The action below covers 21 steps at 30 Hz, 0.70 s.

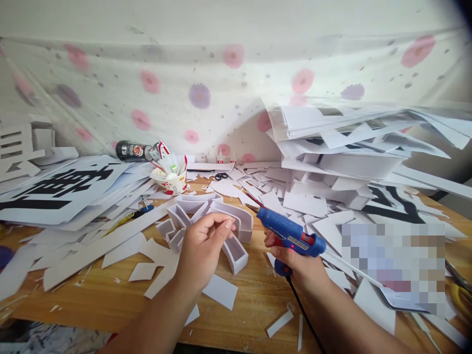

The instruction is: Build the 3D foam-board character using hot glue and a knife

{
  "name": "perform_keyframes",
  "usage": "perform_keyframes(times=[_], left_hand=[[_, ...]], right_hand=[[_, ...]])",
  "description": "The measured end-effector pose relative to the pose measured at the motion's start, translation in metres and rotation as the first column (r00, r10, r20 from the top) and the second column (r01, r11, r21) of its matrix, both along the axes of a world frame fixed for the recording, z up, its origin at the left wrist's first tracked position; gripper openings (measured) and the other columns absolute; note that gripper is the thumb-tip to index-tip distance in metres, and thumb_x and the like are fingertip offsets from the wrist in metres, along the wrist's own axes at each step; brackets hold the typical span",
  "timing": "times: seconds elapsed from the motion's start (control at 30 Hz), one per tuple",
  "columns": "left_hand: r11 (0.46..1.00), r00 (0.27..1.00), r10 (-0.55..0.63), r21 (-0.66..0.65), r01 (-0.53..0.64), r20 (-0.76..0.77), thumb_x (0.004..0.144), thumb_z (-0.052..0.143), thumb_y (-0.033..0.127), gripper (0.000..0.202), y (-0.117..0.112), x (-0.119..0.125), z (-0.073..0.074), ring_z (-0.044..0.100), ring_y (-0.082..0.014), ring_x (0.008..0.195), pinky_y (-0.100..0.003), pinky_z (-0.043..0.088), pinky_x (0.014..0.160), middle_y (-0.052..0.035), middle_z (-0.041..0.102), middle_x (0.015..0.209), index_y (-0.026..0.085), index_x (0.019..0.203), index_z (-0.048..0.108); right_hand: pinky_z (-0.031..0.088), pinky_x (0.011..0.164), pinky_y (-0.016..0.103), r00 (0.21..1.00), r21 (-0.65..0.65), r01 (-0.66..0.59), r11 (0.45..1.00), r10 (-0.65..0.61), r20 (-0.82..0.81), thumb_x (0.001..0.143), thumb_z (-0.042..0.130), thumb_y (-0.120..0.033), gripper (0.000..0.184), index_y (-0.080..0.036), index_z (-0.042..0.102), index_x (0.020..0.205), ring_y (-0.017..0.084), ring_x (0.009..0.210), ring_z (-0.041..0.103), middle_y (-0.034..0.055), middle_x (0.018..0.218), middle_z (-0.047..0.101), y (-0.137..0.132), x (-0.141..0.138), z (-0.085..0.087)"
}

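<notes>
My left hand (204,247) is closed in a pinch on the wall of a white foam-board channel letter (206,216) that rests on the wooden table (254,300). My right hand (295,263) grips a blue hot glue gun (291,233). Its nozzle points left toward the letter's right side, a short gap away. A black cord (304,314) runs from the gun back along my right forearm.
White foam-board offcuts (221,290) litter the table. Sheets with black printed characters (55,189) lie at left, a tall pile of white sheets (350,142) at right. A paper cup (171,179) and a dark bottle (132,151) stand behind. A flowered cloth hangs at the back.
</notes>
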<state>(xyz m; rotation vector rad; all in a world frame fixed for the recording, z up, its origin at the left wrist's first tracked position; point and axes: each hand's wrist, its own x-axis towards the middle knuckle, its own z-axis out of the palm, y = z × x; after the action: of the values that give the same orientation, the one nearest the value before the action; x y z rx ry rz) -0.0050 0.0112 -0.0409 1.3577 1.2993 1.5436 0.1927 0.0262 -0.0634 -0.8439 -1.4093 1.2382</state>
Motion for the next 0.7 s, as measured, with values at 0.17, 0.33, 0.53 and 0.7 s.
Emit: perform_keyframes(times=[0.17, 0.33, 0.53, 0.7], left_hand=[[0.996, 0.991, 0.058, 0.068, -0.050, -0.122, 0.083, 0.064, 0.036, 0.018, 0.001, -0.004, 0.007, 0.057, -0.0117, 0.066, -0.022, 0.044, 0.064, 0.0008, 0.063, 0.068, 0.019, 0.076, 0.067], [0.989, 0.967, 0.113, 0.118, -0.088, -0.226, 0.082, 0.061, 0.029, 0.013, -0.001, -0.006, 0.008, 0.059, -0.0135, 0.068, -0.024, 0.046, 0.068, 0.0000, 0.066, 0.072, 0.019, 0.077, 0.067], [0.978, 0.862, 0.197, 0.159, -0.138, -0.467, 0.079, 0.061, 0.026, 0.009, -0.012, -0.026, -0.004, 0.058, -0.0130, 0.068, -0.024, 0.045, 0.067, 0.0016, 0.065, 0.072, 0.020, 0.074, 0.065], [0.952, 0.793, 0.295, 0.088, -0.295, -0.533, 0.077, 0.062, 0.032, 0.012, -0.033, -0.065, -0.017, 0.055, -0.0122, 0.063, -0.023, 0.040, 0.062, 0.0039, 0.063, 0.068, 0.021, 0.071, 0.064]], right_hand=[[0.050, 0.062, 0.030, 0.996, 0.025, -0.028, 0.999, 0.026, 0.086, 0.069, 0.072, -0.036, 0.015, -0.023, 0.067, 0.075, 0.018, 0.070, 0.061, 0.0037, 0.079, 0.065, -0.005, 0.000, 0.003], [0.050, 0.058, 0.028, 0.990, 0.088, -0.045, 0.995, 0.032, 0.140, 0.072, 0.072, -0.034, 0.013, -0.023, 0.068, 0.076, 0.017, 0.068, 0.061, 0.0025, 0.079, 0.064, -0.003, 0.004, 0.004], [0.049, 0.064, 0.030, 0.911, 0.166, -0.161, 0.973, 0.082, 0.404, 0.073, 0.069, -0.027, 0.009, -0.020, 0.065, 0.075, 0.018, 0.072, 0.060, 0.0024, 0.079, 0.063, 0.011, 0.023, 0.022], [0.045, 0.059, 0.029, 0.855, 0.187, -0.126, 0.974, 0.011, 0.519, 0.076, 0.066, -0.029, 0.010, -0.019, 0.063, 0.075, 0.016, 0.065, 0.056, 0.0013, 0.072, 0.061, 0.004, 0.038, 0.037]])
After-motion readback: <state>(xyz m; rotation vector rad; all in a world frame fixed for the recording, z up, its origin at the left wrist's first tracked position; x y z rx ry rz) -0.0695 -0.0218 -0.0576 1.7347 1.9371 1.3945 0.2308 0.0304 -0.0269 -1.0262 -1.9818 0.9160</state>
